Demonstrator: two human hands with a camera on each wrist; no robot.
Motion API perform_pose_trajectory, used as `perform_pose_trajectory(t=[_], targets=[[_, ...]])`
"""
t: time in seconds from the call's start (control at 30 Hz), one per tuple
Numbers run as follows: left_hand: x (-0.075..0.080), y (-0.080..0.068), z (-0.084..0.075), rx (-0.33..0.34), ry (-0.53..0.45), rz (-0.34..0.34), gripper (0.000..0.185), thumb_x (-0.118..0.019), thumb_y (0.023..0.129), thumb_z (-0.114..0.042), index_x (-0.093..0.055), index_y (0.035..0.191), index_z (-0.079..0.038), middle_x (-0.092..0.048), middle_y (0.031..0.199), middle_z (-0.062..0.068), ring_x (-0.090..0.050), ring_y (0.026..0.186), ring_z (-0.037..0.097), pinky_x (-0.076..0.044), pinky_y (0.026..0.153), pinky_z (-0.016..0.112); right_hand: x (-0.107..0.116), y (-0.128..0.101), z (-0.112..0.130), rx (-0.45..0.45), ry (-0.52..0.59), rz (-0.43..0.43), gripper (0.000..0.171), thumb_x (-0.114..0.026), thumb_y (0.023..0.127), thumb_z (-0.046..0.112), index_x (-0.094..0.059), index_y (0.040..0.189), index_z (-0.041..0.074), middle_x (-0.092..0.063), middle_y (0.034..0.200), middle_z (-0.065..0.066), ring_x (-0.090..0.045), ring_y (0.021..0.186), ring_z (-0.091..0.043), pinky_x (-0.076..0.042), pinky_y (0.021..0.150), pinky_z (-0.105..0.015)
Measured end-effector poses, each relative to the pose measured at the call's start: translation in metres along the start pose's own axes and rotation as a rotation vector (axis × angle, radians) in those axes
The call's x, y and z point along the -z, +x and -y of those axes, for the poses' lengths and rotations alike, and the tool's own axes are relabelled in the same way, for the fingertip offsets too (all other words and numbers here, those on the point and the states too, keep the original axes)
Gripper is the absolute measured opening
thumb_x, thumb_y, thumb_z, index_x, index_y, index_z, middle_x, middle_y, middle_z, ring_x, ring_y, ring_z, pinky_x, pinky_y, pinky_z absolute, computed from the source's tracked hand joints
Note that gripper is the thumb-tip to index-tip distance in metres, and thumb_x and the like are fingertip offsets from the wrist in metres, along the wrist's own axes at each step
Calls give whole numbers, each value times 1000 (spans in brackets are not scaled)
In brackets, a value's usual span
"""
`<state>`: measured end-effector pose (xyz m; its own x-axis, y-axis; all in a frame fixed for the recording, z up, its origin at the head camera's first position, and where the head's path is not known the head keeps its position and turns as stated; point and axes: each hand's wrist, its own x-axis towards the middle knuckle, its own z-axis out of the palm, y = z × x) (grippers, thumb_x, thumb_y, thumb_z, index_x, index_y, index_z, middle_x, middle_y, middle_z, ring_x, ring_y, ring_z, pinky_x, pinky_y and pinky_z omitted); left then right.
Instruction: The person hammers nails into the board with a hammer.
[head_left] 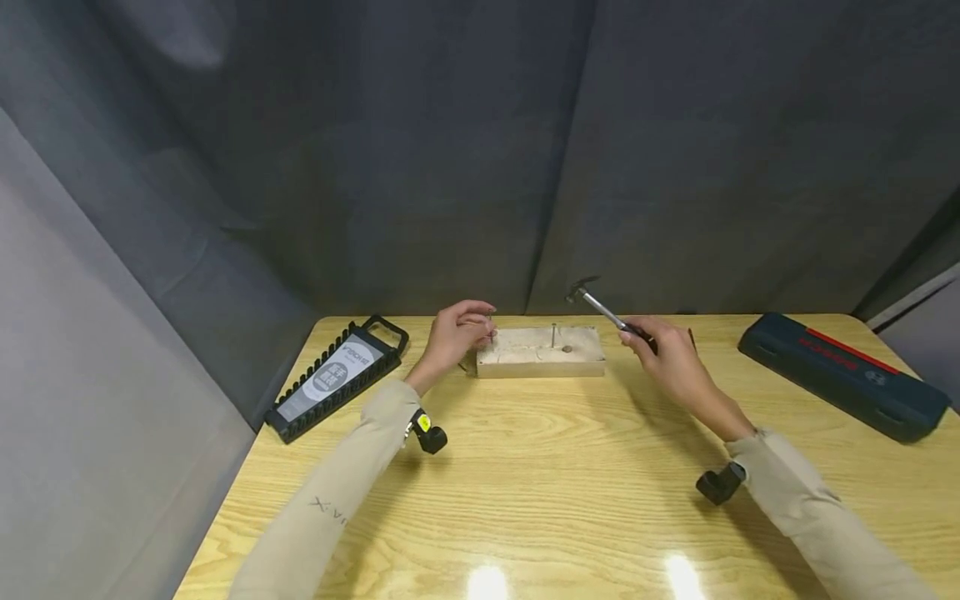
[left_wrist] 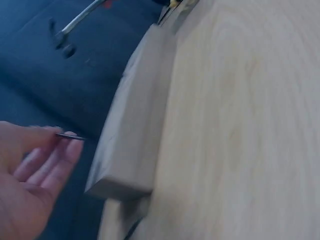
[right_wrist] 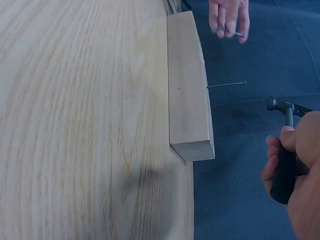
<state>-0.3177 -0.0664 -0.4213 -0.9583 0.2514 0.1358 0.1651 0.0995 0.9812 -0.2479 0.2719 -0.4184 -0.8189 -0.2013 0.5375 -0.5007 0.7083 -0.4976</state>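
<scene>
A pale wooden block (head_left: pixel 540 368) lies near the table's back edge. One nail (head_left: pixel 553 336) stands upright from its top, seen side-on as a thin nail (right_wrist: pixel 226 85) in the right wrist view. A dark round spot (head_left: pixel 567 349) shows beside it. Over the block's left end, my left hand (head_left: pixel 453 336) pinches another nail (left_wrist: pixel 70 136) between thumb and fingertips. My right hand (head_left: pixel 671 362) grips a small claw hammer (head_left: pixel 606 312) by its black handle (right_wrist: pixel 284 175). The hammer's head is raised above and behind the block's right end, apart from the standing nail.
A black slotted rack (head_left: pixel 337 379) with a white label lies to the left on the wooden table (head_left: pixel 555 475). At the right is a dark blue case (head_left: pixel 840 375) with a red stripe. A dark curtain (head_left: pixel 450 167) hangs right behind the table.
</scene>
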Motion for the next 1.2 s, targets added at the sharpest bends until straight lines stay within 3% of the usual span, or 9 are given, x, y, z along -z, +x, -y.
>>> perform_pose_trajectory(t=[0.23, 0.43, 0.67, 0.97, 1.2], targets=[[-44, 8, 15, -89, -140, 4, 25, -71, 99, 0, -69, 124, 4, -73, 113, 28, -71, 105, 50, -63, 92, 50, -3, 2, 3, 7, -3, -4, 20, -67, 102, 3, -71, 118, -7, -71, 91, -14, -52, 65, -18, -41, 51, -23], [-70, 12, 23, -138, -105, 45, 28, -70, 99, 1, -67, 125, 8, -73, 112, 28, -71, 103, 50, -63, 92, 49, -5, 4, 6, 5, -13, -20, 19, -69, 101, 3, -72, 117, -7, -70, 88, -13, -51, 65, -17, -40, 52, -22], [-75, 13, 33, -211, -17, -10, 21, -70, 99, -1, -73, 120, -1, -76, 107, 21, -75, 96, 40, -65, 83, 37, -3, 2, 11, -3, 22, -20, 19, -67, 101, 2, -72, 118, -8, -72, 90, -15, -48, 60, -13, -38, 48, -22], [-75, 14, 37, -257, -30, -17, 21, -72, 98, -1, -74, 119, -1, -75, 105, 23, -74, 96, 43, -65, 84, 43, -4, 2, 11, 35, 17, -39, 18, -69, 100, 1, -73, 116, -7, -71, 88, -13, -49, 61, -12, -38, 50, -20], [-73, 14, 39, -259, 23, -1, 25, -73, 97, -2, -73, 122, 3, -76, 107, 20, -76, 97, 36, -64, 83, 30, -5, 2, 13, 25, 12, -19, 17, -67, 102, 3, -73, 116, -5, -67, 85, -10, -48, 62, -14, -38, 50, -23]])
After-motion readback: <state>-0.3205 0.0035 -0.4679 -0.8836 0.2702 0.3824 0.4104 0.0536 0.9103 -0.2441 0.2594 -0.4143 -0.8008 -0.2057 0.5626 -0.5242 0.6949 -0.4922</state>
